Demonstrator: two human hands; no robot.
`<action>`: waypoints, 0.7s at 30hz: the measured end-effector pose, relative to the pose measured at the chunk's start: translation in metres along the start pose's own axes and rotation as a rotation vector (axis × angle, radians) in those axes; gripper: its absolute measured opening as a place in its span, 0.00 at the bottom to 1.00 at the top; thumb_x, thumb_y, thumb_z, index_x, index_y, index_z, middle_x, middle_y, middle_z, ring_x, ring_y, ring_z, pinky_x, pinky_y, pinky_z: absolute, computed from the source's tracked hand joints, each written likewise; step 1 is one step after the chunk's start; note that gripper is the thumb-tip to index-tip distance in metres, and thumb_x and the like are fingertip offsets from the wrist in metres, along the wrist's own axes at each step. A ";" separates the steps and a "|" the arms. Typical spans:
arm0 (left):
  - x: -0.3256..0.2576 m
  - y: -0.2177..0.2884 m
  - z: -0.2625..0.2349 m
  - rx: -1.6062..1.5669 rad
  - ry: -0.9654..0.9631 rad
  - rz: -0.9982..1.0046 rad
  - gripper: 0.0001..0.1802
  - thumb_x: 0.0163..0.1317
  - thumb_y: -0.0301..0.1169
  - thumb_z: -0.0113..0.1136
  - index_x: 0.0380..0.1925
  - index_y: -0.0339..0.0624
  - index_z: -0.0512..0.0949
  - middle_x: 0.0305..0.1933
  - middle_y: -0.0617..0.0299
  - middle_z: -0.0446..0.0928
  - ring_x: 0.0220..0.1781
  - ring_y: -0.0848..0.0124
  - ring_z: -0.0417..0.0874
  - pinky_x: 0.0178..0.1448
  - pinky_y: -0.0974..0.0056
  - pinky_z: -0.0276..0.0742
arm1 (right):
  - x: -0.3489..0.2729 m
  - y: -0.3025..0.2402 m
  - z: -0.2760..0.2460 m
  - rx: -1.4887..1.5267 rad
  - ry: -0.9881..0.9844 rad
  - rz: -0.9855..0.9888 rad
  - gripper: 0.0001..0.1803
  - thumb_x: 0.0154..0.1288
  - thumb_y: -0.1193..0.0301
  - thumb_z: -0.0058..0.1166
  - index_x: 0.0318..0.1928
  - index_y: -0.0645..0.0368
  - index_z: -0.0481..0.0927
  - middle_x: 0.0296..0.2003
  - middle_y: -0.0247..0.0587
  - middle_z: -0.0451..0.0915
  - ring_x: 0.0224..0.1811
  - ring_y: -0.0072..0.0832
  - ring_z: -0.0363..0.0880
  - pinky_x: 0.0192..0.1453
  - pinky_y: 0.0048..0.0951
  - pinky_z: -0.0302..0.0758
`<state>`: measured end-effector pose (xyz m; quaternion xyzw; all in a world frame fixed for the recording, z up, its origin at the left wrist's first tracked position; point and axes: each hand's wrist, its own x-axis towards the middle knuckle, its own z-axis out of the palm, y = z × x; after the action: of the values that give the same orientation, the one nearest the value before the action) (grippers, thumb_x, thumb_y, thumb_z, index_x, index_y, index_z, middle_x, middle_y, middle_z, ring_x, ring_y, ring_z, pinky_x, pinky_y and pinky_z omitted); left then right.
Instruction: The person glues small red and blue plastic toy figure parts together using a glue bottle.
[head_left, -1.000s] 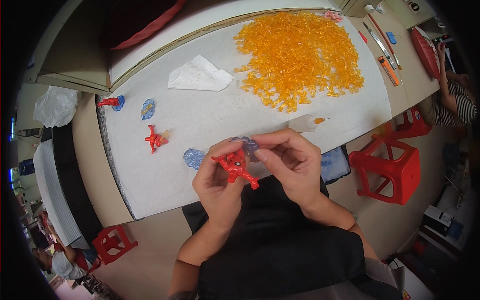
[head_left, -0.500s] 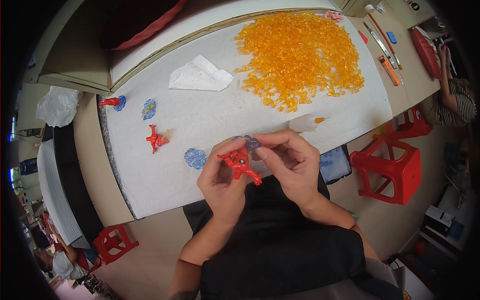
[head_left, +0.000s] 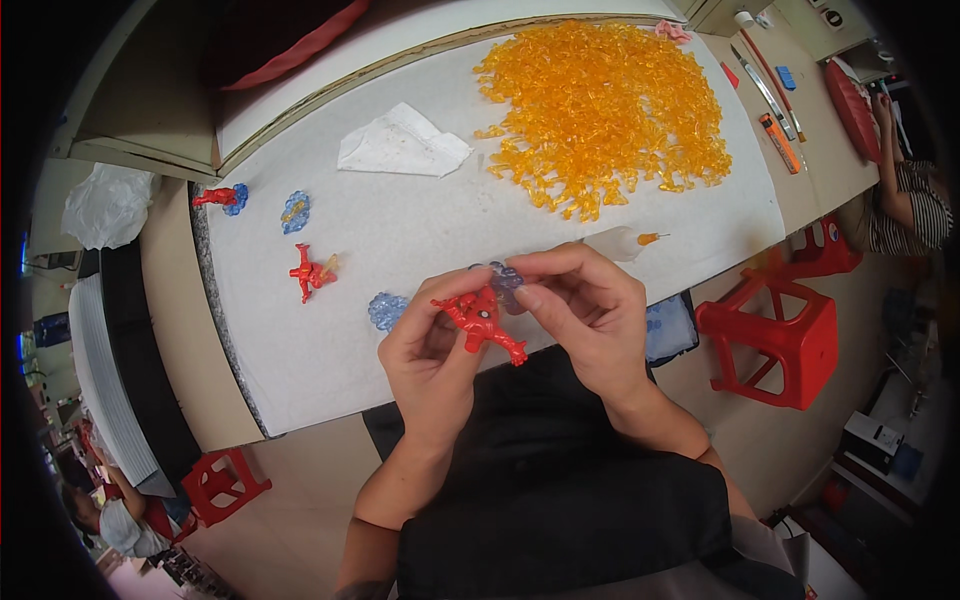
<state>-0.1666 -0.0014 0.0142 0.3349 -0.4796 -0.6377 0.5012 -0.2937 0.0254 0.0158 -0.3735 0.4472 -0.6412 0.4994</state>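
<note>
Counter [head_left: 310, 385]: covered by a white sheet; its near edge runs beneath the hands, so a piece slipping toward the body could miss it and fall.
Orange pile [head_left: 605, 115]: small translucent plastic pieces heaped at far right, well apart from both hands.
Right hand [head_left: 575, 300]: thumb and index finger pinch a small piece; the narrow hold could let it twist or pop loose.
Left hand [head_left: 430, 350]: fingers close around a toy figure; squeezing too hard could bend a thin limb.
Red figurine [head_left: 478, 318]: held between the hands, tilted, limbs spread; pushing off-line could leave it crooked.
Needle-tipped bottle [head_left: 612, 242]: lies just beyond the right hand, tip pointing right; a stray knuckle could roll it.
Bubbly blue piece [head_left: 508, 284]: held against the figurine; whether they are joined, I cannot tell.
Loose blue piece [head_left: 386, 311]: just beside the left hand, whose shifting fingers could sweep it aside.
</note>
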 end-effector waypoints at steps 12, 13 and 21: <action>0.001 0.000 -0.002 -0.031 -0.011 0.017 0.14 0.51 0.15 0.50 0.40 0.30 0.71 0.43 0.56 0.70 0.43 0.74 0.72 0.46 0.72 0.69 | 0.000 0.000 0.001 -0.007 0.004 0.008 0.11 0.55 0.81 0.49 0.40 0.68 0.72 0.34 0.39 0.74 0.37 0.20 0.73 0.44 0.20 0.71; 0.001 0.000 -0.001 -0.032 -0.012 0.016 0.14 0.51 0.15 0.50 0.40 0.30 0.71 0.43 0.56 0.70 0.43 0.74 0.72 0.46 0.72 0.69 | 0.000 0.000 0.001 -0.011 0.002 0.006 0.11 0.55 0.81 0.49 0.40 0.68 0.72 0.34 0.39 0.74 0.37 0.20 0.73 0.43 0.20 0.71; 0.001 0.000 0.000 -0.004 0.012 0.050 0.16 0.47 0.13 0.51 0.39 0.31 0.71 0.41 0.57 0.69 0.40 0.75 0.71 0.43 0.74 0.68 | -0.001 0.001 0.003 -0.029 0.000 -0.018 0.11 0.54 0.81 0.49 0.41 0.67 0.72 0.33 0.38 0.74 0.36 0.19 0.73 0.42 0.19 0.71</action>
<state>-0.1673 -0.0020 0.0139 0.3256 -0.4837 -0.6237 0.5205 -0.2909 0.0256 0.0161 -0.3846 0.4529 -0.6393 0.4881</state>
